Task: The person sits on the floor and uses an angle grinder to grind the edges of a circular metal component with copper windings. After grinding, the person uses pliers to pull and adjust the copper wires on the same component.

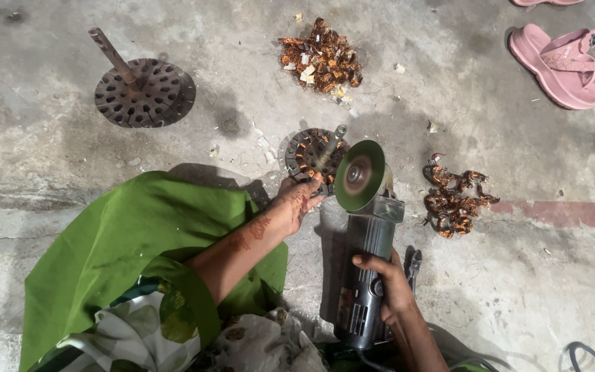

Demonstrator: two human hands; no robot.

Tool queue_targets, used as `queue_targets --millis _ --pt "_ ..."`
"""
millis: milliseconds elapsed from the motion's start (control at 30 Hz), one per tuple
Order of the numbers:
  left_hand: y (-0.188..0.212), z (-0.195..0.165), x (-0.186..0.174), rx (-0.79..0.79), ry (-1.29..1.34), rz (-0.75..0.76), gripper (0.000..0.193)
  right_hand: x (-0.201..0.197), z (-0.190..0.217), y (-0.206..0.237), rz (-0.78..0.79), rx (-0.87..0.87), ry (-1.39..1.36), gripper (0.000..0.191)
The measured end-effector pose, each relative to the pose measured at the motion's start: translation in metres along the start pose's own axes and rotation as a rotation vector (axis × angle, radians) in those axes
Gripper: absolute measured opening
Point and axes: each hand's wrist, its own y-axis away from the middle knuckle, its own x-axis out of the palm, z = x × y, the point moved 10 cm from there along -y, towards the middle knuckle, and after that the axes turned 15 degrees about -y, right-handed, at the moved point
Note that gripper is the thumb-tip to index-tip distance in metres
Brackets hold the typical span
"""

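head: grinder disc beside rotor (touching?)

Two slotted rotors, two copper heaps, one grinder, two pink sandals.

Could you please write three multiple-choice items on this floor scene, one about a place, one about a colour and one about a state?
1. Where does the bare round slotted metal core with its shaft lie?
A. upper left of the concrete floor
B. beside the sandal
C. under the grinder

2. What colour is the thick-soled sandal?
A. green
B. black
C. pink

3. What does the right hand hold?
A. nothing
B. the body of the grey angle grinder
C. a copper scrap

Answers:
1 A, it sits far up and left, apart from the hands.
2 C, it is pink all over.
3 B, the fingers wrap the grinder's body, while the left hand grips the smaller copper-wound core by the green disc.
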Motion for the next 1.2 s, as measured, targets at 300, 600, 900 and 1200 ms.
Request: queue_targets --millis 300,600,900,1200 --pt "0.007 0.000 -0.001 -0.052 -0.055 -0.016 0.068 0.007 0.004 -0.001 0.050 -0.019 0.050 0.100" --pt "0.014 -0.006 -0.001 -0.037 -0.045 -0.013 0.071 0.004 0.002 0.001 -0.007 0.009 0.091 0.106" --pt "0.009 -0.004 -0.001 -0.007 -0.049 -0.009 0.076 0.004 0.001 -0.001 0.006 0.014 0.091 0.105" --pt "0.005 0.000 -0.001 0.002 -0.040 -0.003 0.076 0.006 0.003 -0.001 0.010 0.005 0.063 0.100"
